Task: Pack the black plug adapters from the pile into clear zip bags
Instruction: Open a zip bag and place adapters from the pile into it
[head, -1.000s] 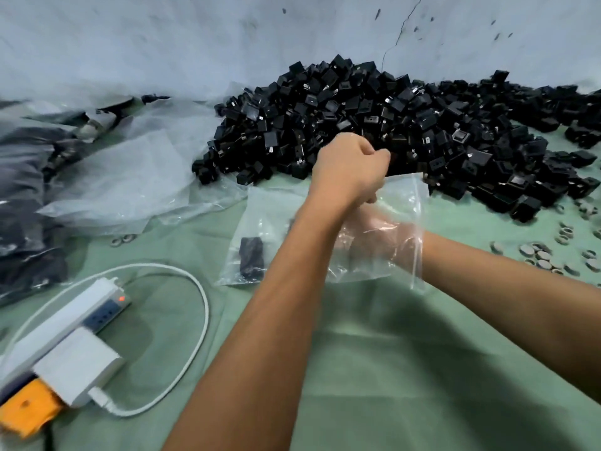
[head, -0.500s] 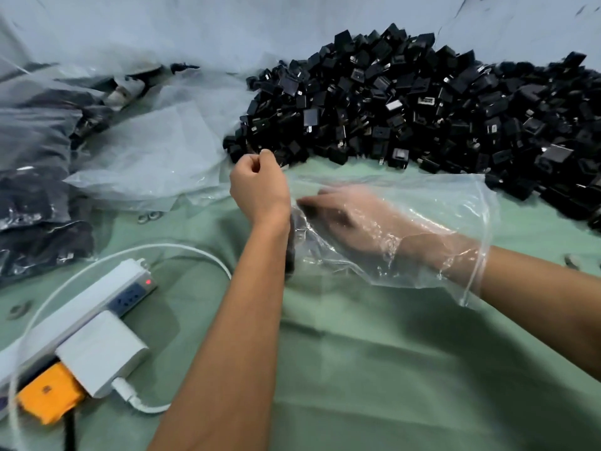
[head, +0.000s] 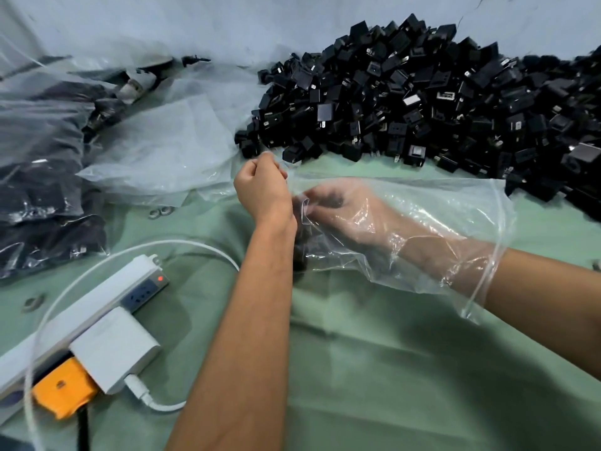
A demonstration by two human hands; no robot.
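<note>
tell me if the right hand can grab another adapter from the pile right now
Probably not as things stand: the right hand is inside the clear zip bag, film covering it past the wrist. The pile lies close behind, but the hand would have to come out first.

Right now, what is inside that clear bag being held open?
Inside the clear zip bag is the person's right hand, reaching deep. Something dark sits near its fingers, partly covered by the left hand and wrist.

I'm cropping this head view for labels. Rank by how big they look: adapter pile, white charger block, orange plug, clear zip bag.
1. adapter pile
2. clear zip bag
3. white charger block
4. orange plug, though being nearest the camera flatters both it and the charger.
</note>
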